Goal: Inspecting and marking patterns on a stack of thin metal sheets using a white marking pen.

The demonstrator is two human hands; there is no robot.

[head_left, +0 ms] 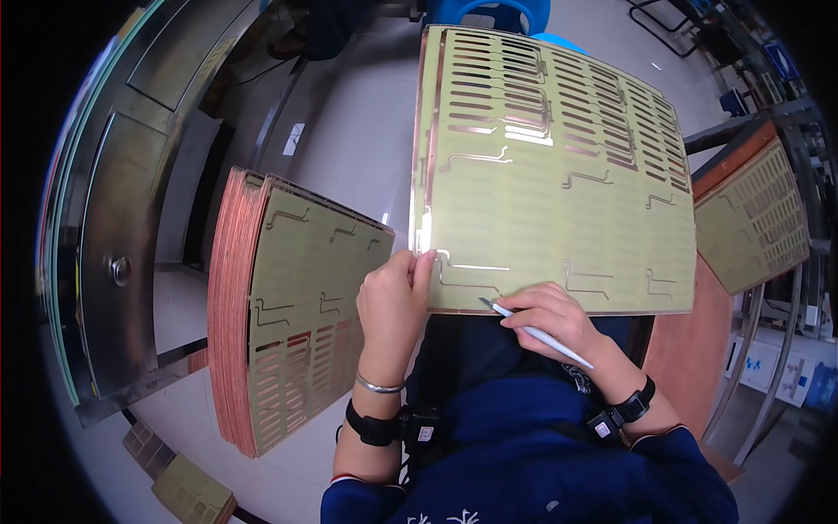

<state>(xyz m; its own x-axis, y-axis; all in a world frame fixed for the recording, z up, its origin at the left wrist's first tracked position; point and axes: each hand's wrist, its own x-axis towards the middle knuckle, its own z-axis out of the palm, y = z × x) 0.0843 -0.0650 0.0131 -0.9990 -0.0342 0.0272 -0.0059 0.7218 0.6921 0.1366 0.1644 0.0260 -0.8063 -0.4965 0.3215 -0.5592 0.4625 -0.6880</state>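
in the head view, the yellow-green panel (532,218) is filling the middle. the left hand (393,293) is pinching its left edge, thumb and fingers clamped; the right hand (554,319) is holding its fingers together around a white-handled knife (546,339). too much pressure could be making it slip, scratching traces (476,268). a panel stack (237,306) is standing left, perhaps crowding that side; another panel (755,223) is lying right.

There are one held panel (537,214), one knife (552,341), two wristbands (374,426) (635,405), one bracelet (380,388).
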